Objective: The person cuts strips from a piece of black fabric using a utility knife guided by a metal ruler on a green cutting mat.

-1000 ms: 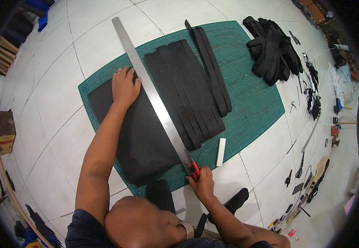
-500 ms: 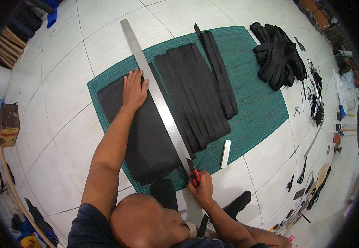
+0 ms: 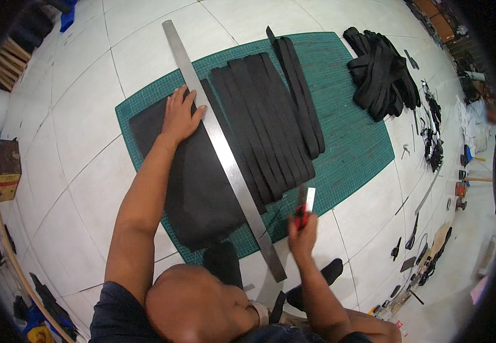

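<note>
My left hand (image 3: 178, 119) lies flat with fingers spread on folded black fabric (image 3: 199, 188), thumb and fingertips against a long metal ruler (image 3: 224, 150). The ruler slants across the fabric's right edge, its near end reaching past the green cutting mat (image 3: 356, 140). In my right hand (image 3: 303, 239) is a red utility knife (image 3: 300, 216), raised off the ruler and slightly blurred. Just beside the blade is a small white rectangular piece (image 3: 311, 197), partly covered. Several cut black fabric strips (image 3: 262, 123) lie side by side right of the ruler.
A narrow folded black strip bundle (image 3: 302, 94) rests farther right on the mat. A heap of black strips (image 3: 380, 77) sits on the tiled floor (image 3: 76, 166) at the far right. Scraps and tools lie along the right side; a box (image 3: 7, 170) stands at left.
My right hand and the knife have moved right and away from the ruler's near end, toward the white piece. My left hand stays on the ruler and fabric.
</note>
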### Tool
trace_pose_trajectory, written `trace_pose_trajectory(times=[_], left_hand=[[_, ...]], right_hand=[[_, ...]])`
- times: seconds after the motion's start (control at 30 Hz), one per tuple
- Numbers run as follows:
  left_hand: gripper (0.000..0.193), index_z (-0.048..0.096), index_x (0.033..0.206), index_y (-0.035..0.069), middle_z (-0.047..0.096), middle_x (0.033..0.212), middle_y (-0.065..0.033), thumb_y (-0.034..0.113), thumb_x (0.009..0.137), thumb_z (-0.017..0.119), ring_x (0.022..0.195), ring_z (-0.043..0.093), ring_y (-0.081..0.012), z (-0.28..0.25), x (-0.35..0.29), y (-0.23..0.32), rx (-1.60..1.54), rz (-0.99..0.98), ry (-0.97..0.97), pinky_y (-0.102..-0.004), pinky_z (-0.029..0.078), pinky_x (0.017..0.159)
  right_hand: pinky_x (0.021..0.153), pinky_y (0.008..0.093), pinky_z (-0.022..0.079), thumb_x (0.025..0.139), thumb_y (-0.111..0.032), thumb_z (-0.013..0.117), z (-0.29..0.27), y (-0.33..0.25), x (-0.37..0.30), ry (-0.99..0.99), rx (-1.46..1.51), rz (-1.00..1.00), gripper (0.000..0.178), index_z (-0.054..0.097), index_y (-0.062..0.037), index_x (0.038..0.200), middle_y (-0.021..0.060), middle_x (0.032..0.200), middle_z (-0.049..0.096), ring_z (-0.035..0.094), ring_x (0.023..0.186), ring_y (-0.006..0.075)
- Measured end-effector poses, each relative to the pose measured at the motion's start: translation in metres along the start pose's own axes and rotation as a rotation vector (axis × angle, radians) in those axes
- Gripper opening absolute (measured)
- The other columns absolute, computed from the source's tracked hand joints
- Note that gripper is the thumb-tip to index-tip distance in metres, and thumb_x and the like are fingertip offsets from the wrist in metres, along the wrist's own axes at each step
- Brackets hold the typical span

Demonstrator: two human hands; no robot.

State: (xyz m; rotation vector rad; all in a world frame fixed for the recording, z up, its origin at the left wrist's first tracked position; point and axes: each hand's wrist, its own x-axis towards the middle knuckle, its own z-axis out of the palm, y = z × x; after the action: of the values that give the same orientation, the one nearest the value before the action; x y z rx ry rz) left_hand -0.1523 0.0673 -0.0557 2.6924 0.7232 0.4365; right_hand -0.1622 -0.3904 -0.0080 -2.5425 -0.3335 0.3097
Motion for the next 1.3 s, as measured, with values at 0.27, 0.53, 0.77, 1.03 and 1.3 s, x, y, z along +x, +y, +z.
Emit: trace_pose_trajectory(times=[0.27, 0.53, 0.77, 1.03, 1.3], left_hand=[[0.116, 0.037, 0.150, -0.001, 0.024, 0.159, -0.0244, 0.064, 0.065, 0.081, 0.150, 0.018, -0.0407, -0.032, 0.009, 0.005, -0.026, -0.030, -0.367, -0.0526, 0.016, 0.123], [0.129, 0.030, 0.153, -0.001, 0.020, 0.161, -0.0238, 0.060, 0.055, 0.089, 0.151, 0.013, -0.0409, -0.036, 0.017, 0.000, -0.031, -0.027, -0.444, -0.0531, 0.014, 0.123], [0.129, 0.030, 0.153, 0.000, 0.020, 0.161, -0.0236, 0.057, 0.054, 0.091, 0.151, 0.013, -0.0415, -0.033, 0.013, 0.001, -0.027, -0.042, -0.434, -0.0538, 0.015, 0.123], [0.125, 0.031, 0.152, 0.000, 0.022, 0.160, -0.0249, 0.057, 0.058, 0.089, 0.150, 0.016, -0.0438, -0.033, 0.007, -0.004, -0.089, 0.012, -0.362, -0.0551, 0.015, 0.122], [0.124, 0.030, 0.152, -0.001, 0.022, 0.159, -0.0260, 0.055, 0.058, 0.090, 0.150, 0.016, -0.0444, -0.036, 0.007, -0.004, -0.110, 0.014, -0.369, -0.0547, 0.014, 0.123]], right_hand=[[0.067, 0.0404, 0.046, 0.087, -0.019, 0.075, -0.008, 0.013, 0.071, 0.038, -0.032, 0.014, 0.032, 0.050, -0.0013, 0.094, 0.0140, 0.081, 0.059, 0.056, 0.069, 0.0291], [0.070, 0.0290, 0.048, 0.079, -0.012, 0.083, -0.020, -0.002, 0.079, 0.052, 0.399, 0.181, 0.038, 0.053, -0.0043, 0.102, 0.0030, 0.086, 0.060, 0.058, 0.076, 0.0142], [0.070, 0.0289, 0.051, 0.081, -0.013, 0.081, 0.020, -0.137, 0.164, -0.190, 0.533, -0.088, 0.031, 0.060, -0.0009, 0.100, 0.0047, 0.088, 0.066, 0.063, 0.077, 0.0133], [0.082, 0.0427, 0.054, 0.074, -0.017, 0.085, 0.117, -0.270, 0.253, -0.256, 0.313, -0.189, 0.041, 0.058, -0.0032, 0.102, 0.0140, 0.095, 0.072, 0.071, 0.091, 0.0317], [0.083, 0.0467, 0.053, 0.070, -0.019, 0.086, 0.145, -0.280, 0.267, -0.236, 0.211, -0.225, 0.043, 0.057, -0.0032, 0.098, 0.0188, 0.094, 0.071, 0.069, 0.094, 0.0389]])
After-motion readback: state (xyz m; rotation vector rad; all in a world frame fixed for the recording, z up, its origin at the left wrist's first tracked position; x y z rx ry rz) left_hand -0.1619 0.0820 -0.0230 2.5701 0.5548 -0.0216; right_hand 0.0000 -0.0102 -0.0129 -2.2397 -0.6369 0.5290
